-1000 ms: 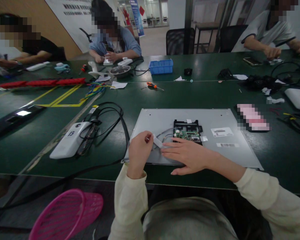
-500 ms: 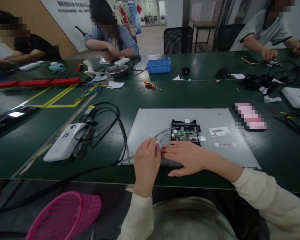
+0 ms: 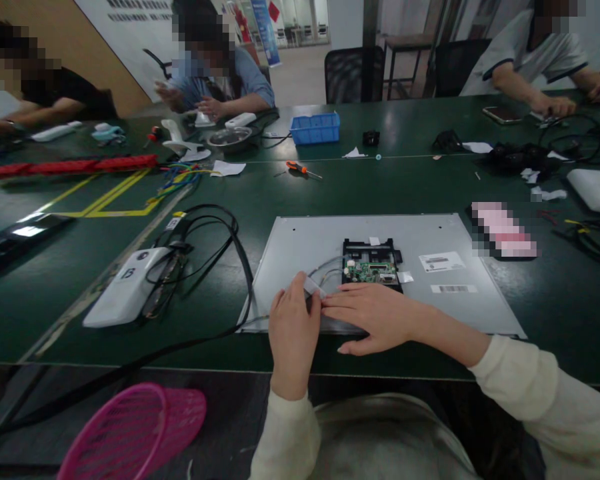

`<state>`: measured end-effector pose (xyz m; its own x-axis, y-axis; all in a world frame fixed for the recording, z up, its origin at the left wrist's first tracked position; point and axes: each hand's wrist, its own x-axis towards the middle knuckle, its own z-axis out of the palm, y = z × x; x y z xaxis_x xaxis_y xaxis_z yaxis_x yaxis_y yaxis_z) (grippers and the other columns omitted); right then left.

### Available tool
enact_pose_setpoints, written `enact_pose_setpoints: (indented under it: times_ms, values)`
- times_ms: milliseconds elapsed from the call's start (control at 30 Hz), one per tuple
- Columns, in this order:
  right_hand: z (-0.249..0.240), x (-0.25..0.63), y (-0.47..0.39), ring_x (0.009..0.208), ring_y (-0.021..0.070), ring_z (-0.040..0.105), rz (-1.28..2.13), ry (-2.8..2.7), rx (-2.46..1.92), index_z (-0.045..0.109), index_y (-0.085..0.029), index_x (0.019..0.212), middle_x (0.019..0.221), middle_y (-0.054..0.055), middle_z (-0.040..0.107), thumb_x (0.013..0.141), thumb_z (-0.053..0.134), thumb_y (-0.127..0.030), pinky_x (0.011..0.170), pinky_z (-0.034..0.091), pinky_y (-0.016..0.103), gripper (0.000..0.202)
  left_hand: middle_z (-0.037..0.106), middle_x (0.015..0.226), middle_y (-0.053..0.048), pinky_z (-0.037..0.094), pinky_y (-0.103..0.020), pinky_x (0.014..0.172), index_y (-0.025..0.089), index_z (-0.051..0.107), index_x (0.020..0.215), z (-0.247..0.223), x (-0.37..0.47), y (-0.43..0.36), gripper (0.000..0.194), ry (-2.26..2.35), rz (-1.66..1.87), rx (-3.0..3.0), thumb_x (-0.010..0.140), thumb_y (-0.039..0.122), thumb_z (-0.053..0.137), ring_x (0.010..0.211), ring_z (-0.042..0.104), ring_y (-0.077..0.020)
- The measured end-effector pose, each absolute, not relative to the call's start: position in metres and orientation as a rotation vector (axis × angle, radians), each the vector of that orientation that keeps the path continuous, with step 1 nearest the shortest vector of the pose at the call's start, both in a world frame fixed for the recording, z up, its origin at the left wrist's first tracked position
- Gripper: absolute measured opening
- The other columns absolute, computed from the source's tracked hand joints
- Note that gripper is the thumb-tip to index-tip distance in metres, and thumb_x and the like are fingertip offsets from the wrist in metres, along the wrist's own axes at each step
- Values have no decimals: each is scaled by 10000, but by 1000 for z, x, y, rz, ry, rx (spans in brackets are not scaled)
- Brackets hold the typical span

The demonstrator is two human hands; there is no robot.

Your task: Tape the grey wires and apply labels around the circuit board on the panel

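A flat grey metal panel [image 3: 375,227] lies on the green table with a green circuit board [image 3: 373,272] in a black frame on its middle. Thin wires [image 3: 325,268] run from the board toward my left hand [image 3: 294,333]. That hand rests on the panel's near left part, fingers bent and closed around the edge of a small translucent strip, seemingly tape [image 3: 314,287]. My right hand [image 3: 377,317] lies flat, palm down, over the panel's near edge, its fingers stretched out and their tips at the strip's right end. What lies beneath both palms is hidden.
Left of the panel are a white power bank [image 3: 125,287] and looped black cable [image 3: 235,233]. A pink phone [image 3: 503,230] lies right. Farther back are an orange screwdriver [image 3: 300,169] and blue basket [image 3: 315,129]. Several people sit around the table. A pink plastic basket [image 3: 165,427] stands below the edge.
My left forefinger has shifted and more of the translucent strip shows between the hands. My right hand stays nearly in place. Across the table, a person in blue has raised a hand.
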<state>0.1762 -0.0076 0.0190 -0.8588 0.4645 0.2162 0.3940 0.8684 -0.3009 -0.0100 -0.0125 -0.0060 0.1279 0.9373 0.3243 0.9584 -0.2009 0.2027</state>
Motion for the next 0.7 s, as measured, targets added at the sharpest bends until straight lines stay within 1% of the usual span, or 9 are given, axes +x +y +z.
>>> enact_pose_setpoints:
  times_ms: [200, 300, 500, 700]
  values:
    - [20, 177, -9, 1211, 241, 526, 384, -2733, -670, 524, -86, 1274, 1297, 133, 588, 908, 434, -481, 1103, 308, 427, 546, 572, 1297, -114, 454, -399, 925, 155, 460, 1277, -3, -11, -11, 402, -1939, -623, -2319, 891, 263, 501, 1053, 601, -271]
    - [20, 177, -10, 1189, 242, 544, 383, -2724, -673, 548, -88, 1247, 1282, 130, 600, 909, 438, -465, 1101, 315, 429, 518, 583, 1269, -120, 462, -392, 902, 159, 459, 1263, 0, -10, -12, 391, -1953, -631, -2328, 889, 265, 500, 1029, 608, -266]
    - [18, 177, -10, 1190, 233, 544, 390, -2720, -675, 556, -88, 1244, 1272, 112, 612, 913, 439, -443, 1115, 300, 417, 498, 651, 1100, -100, 459, -395, 895, 167, 490, 1214, -3, -10, -12, 346, -1989, -674, -2340, 889, 286, 496, 998, 613, -270]
    - [19, 179, -10, 1187, 225, 549, 410, -2707, -670, 576, -99, 1226, 1282, 107, 606, 912, 449, -415, 1113, 310, 417, 463, 623, 1179, -104, 455, -397, 913, 183, 515, 1190, -5, -13, -9, 307, -2029, -824, -2364, 896, 258, 474, 1059, 593, -260]
